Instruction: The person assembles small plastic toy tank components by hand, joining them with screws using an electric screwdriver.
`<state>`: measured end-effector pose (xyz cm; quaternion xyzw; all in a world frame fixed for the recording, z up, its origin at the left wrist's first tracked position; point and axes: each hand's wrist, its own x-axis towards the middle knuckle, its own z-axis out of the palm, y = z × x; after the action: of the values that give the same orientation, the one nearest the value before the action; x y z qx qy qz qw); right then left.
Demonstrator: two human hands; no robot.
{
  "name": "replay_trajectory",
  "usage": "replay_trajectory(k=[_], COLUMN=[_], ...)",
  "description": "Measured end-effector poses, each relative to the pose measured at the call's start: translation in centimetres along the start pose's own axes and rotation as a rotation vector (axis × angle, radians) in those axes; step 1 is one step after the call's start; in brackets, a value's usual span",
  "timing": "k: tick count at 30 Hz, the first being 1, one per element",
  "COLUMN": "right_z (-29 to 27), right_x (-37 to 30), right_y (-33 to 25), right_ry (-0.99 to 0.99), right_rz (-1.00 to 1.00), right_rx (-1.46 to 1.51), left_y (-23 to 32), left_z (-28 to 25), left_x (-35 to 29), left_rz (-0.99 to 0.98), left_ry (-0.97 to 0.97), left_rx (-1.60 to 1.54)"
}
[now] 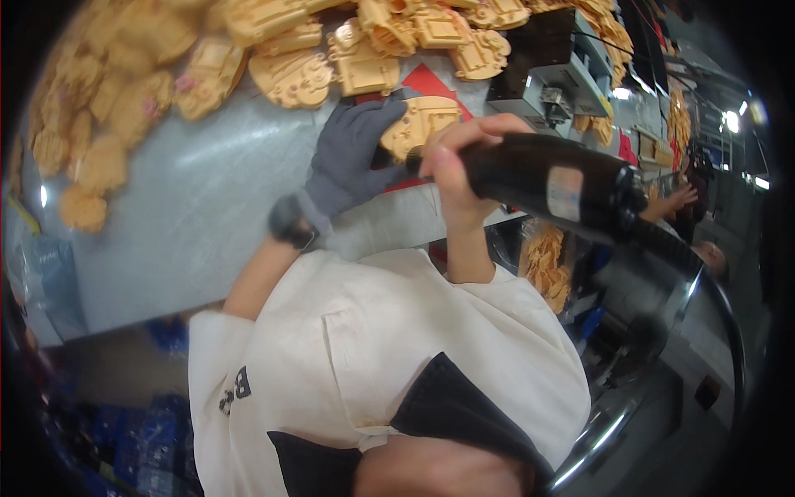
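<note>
Works at a pale grey metal table (166, 261) across the left and centre of the frame. Grasps a yellow plastic part (424, 118) at upper centre with the grey-gloved left hand (352, 153). Clasps a black cylindrical power tool (546, 178) with the bare right hand (460, 161), wrapping fingers round the front end, right beside the part; cannot tell contact from gap there. Wears a dark wristband (290, 222) below the glove. Has a red sheet (429, 80) under and behind the part, a heap of similar yellow pieces (290, 74) along the upper left and top, a black-and-grey machine (546, 74) at upper right, and a co-worker's hand (682, 197) near the right edge.
</note>
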<state>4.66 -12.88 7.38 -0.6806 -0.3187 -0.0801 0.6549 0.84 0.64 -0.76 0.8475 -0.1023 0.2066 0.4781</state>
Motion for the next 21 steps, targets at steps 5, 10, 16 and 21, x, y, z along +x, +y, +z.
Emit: replay_trajectory(k=[5, 10, 16, 21], right_z=[-2.8, -14.9, -15.4, -14.5], right_x=[0.3, 4.9, 8.1, 7.7], right_y=[-1.6, -1.3, 3.8, 3.1], right_ry=[0.360, 0.764, 0.654, 0.660], right_rz=[0.066, -0.165, -0.073, -0.036], right_rx=[0.233, 0.061, -0.238, -0.147], left_y=[-0.1, 1.0, 1.1, 0.9], left_z=[-0.1, 0.5, 0.4, 0.3], left_x=[-0.4, 0.1, 0.2, 0.0], left_rz=[-0.043, -0.085, -0.104, -0.118], left_ry=[-0.056, -0.027, -0.054, -0.051], left_rx=[0.029, -0.057, -0.067, -0.064])
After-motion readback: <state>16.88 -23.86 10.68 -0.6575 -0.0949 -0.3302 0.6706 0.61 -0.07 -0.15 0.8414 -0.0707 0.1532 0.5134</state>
